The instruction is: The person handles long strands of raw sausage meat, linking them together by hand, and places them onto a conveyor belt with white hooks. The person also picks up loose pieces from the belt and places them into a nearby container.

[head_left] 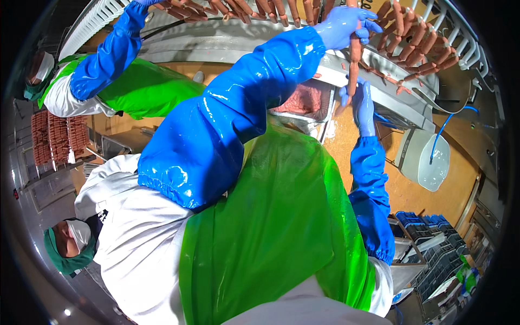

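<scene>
A string of linked sausages [353,54] hangs down in front of me at the upper right of the view. My left hand [342,28], in a blue glove, reaches across at the top with its fingers curled round the string. Lower down, my right hand [364,108], gloved in blue too, has the string's lower end between thumb and fingers; part of this grip is hidden and slightly blurred. More linked sausages [417,43] drape from white hooks [470,54] to the right of my left hand. Another row of sausages [265,11] hangs along the top edge.
A pale metal machine [216,46] curves across the top. Below it a bin [330,108] holds pinkish meat [303,102]. A co-worker's blue sleeve [111,57] is raised at upper left. Another person's green cap [59,252] shows at lower left. Dark crates [433,254] stand at right.
</scene>
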Available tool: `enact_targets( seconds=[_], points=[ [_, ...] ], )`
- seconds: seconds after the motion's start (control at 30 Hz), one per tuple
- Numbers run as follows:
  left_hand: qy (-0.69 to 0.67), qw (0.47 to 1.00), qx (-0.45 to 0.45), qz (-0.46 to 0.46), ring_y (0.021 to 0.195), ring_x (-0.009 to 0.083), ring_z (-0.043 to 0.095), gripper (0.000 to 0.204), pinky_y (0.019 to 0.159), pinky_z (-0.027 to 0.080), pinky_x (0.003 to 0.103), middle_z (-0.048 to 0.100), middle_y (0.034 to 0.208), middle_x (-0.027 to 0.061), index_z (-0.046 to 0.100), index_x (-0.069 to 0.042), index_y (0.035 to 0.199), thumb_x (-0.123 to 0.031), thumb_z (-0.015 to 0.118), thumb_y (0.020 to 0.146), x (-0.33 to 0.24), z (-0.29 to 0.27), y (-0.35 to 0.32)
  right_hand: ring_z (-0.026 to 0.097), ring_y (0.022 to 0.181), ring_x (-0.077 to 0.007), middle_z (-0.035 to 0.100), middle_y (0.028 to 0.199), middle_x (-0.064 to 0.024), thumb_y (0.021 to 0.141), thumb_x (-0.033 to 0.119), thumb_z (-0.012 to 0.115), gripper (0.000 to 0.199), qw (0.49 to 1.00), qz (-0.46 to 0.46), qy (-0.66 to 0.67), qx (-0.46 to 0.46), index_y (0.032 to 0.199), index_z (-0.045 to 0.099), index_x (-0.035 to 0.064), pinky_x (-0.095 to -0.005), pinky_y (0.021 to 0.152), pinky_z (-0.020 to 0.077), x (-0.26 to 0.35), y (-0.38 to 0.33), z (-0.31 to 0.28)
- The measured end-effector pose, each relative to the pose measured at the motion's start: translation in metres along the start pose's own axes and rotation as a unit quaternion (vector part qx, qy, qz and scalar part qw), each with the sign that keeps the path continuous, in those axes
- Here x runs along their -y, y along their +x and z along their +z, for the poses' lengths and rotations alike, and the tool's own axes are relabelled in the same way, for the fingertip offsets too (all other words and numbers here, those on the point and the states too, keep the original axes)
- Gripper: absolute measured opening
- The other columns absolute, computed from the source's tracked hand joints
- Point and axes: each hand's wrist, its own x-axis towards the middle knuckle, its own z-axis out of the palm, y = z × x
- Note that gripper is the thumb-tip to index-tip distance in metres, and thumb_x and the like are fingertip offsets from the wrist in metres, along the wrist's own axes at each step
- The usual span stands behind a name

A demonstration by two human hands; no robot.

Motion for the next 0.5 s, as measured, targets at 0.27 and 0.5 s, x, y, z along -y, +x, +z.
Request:
enact_targets(
  seconds=[0.27, 0.5],
  points=[
    [-0.121, 0.962, -0.146, -0.199, 0.087, 0.0319, 0.063, 0.035, 0.082, 0.053, 0.049, 0.063, 0.096, 0.0158, 0.056, 0.0, 0.105, -0.032, 0.053, 0.093, 0.087, 0.012, -0.073, 0.049, 0.087, -0.014, 0.05, 0.097, -0.0059, 0.083, -0.001, 0.065, 0.02, 0.862, -0.27, -0.428, -0.027, 0.1, 0.055, 0.0036, -0.0277, 0.07, 0.0437, 0.013, -0.051, 0.007],
    [-0.04, 0.953, -0.299, -0.034, 0.058, 0.0172, 0.05, 0.013, 0.055, 0.045, 0.036, 0.052, 0.078, 0.0056, 0.052, -0.008, 0.097, -0.021, 0.049, 0.094, 0.099, 0.037, -0.076, 0.052, 0.071, -0.0134, 0.057, 0.087, -0.0067, 0.095, 0.014, 0.047, 0.015, 0.98, 0.05, -0.191, -0.009, 0.097, 0.056, 0.002, -0.0276, 0.065, 0.0442, 0.019, -0.051, 0.008]
  ],
)
